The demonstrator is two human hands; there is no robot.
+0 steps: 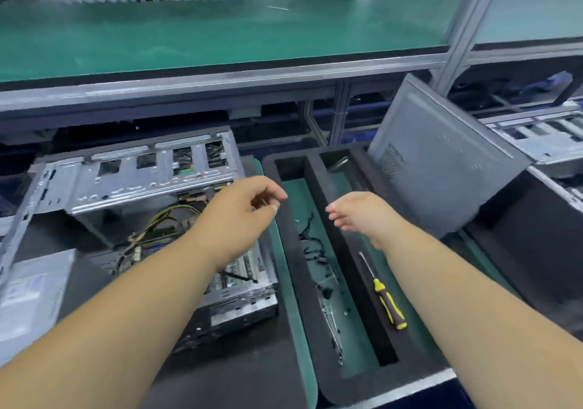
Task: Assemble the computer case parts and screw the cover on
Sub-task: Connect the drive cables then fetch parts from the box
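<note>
The open metal computer case (142, 184) lies on its side at the left, with yellow and black wires showing inside. My left hand (249, 206) hovers over its right edge, thumb and fingertips drawn together on something small and dark; I cannot make out what it is. Over the black foam tray (315, 251), my right hand (359, 216) hangs with relaxed fingers and holds nothing. In the tray's right slot lies a yellow-and-black screwdriver (388, 301). Small screws and black cables (318, 257) lie in the left slot. The grey cover panel (441, 162) leans upright at the right.
A green shelf (220, 30) on an aluminium frame overhangs the back of the bench. A silver power supply (28, 292) sits in the case's near left corner. Another metal chassis (542, 137) stands at the far right, with a black foam block (536, 251) in front of it.
</note>
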